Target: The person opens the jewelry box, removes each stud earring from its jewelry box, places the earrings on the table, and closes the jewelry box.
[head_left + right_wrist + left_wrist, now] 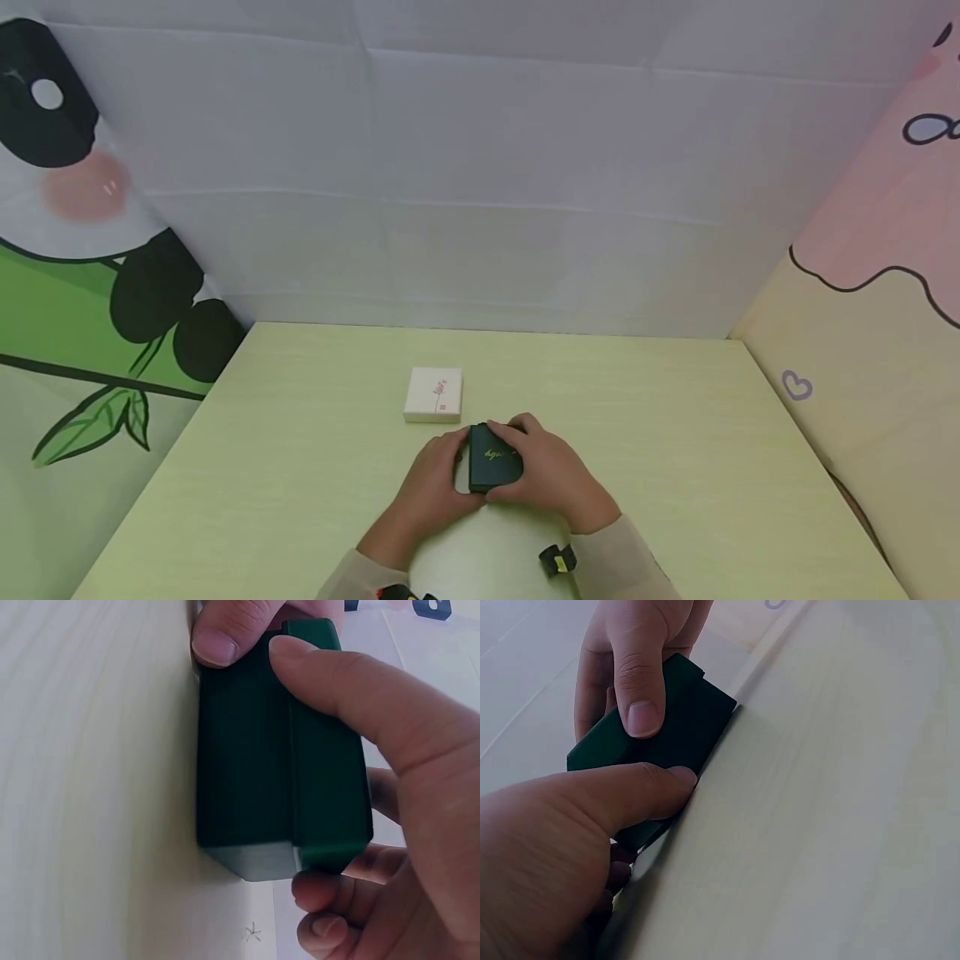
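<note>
A small dark green box [491, 467] with gold script on its top sits on the table [697, 450] between both hands. My left hand [433, 482] grips its lower part from the left, thumb on the near side, as the left wrist view shows too. From the right, my right hand [551, 471] holds the upper part, thumb on the near side and fingers at the far side. In the right wrist view a seam parts the lid [330, 776] from the darker base [244, 757]. The box's far side is hidden.
Beyond the hands lies a flat white box [433, 394] with a pink flower print. A white cloth wall [480, 208] stands behind the table, with printed panels left and right. Black wrist-worn pieces [558, 561] show near the cuffs.
</note>
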Motion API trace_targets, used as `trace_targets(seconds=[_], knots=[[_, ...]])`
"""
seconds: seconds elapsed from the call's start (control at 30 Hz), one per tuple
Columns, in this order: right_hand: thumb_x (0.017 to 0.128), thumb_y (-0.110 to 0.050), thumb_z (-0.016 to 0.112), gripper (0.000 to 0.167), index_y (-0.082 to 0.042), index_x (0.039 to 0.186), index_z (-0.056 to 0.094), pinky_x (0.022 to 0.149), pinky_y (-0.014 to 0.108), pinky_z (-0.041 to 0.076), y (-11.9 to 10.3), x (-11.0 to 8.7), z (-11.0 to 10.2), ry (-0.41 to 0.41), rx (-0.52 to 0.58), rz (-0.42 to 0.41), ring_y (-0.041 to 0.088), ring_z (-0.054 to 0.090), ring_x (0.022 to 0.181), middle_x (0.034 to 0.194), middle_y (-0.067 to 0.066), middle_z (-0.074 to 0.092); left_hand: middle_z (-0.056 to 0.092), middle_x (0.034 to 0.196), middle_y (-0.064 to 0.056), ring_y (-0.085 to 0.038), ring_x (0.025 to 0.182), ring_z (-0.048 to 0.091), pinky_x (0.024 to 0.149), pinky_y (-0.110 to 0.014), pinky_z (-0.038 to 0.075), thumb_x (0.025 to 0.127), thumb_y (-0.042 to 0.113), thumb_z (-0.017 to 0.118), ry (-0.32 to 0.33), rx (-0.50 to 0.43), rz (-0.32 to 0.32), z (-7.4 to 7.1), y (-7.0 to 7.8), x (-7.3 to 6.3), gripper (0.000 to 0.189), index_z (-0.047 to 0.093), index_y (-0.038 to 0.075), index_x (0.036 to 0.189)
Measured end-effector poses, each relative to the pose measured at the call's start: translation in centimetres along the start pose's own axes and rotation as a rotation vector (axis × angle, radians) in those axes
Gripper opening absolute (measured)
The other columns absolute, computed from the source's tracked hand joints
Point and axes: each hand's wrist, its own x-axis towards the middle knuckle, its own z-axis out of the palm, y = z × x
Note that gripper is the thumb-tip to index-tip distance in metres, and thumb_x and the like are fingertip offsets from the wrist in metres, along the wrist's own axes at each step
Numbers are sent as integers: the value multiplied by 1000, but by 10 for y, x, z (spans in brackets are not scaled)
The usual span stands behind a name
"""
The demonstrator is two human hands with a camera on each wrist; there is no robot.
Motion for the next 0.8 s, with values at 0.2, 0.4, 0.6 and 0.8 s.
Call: trace_targets(seconds=[0.2, 0.4, 0.6, 0.8], knots=[[74, -46, 92, 91, -22, 153, 53, 89, 40, 53, 1, -1, 0, -8, 0, 7, 21, 62, 107, 134, 2, 51, 59, 139, -11, -29, 122, 55, 104, -50, 45, 72, 34, 93, 5, -1, 6, -1, 1, -1, 95, 47, 0, 148], [75, -45, 91, 90, -21, 153, 53, 89, 39, 53, 1, 0, 2, -22, 0, 13, 20, 62, 106, 133, 2, 51, 58, 141, -12, -30, 125, 54, 106, -50, 44, 73, 34, 92, -18, -12, -22, -2, 2, -1, 97, 45, 2, 151], [75, -45, 91, 90, -20, 152, 54, 89, 38, 53, 1, 0, 4, -26, 9, 11, 20, 61, 104, 132, 2, 51, 58, 140, -12, -29, 124, 54, 105, -50, 44, 72, 36, 92, -16, -3, -14, -2, 2, -1, 97, 46, 2, 150], [74, -45, 92, 91, -20, 152, 53, 89, 38, 54, 1, 0, 6, -29, 6, -1, 19, 61, 103, 131, 1, 52, 59, 138, -11, -28, 122, 55, 104, -50, 45, 72, 34, 93, -11, 0, -7, -3, 3, -2, 96, 46, 1, 149]])
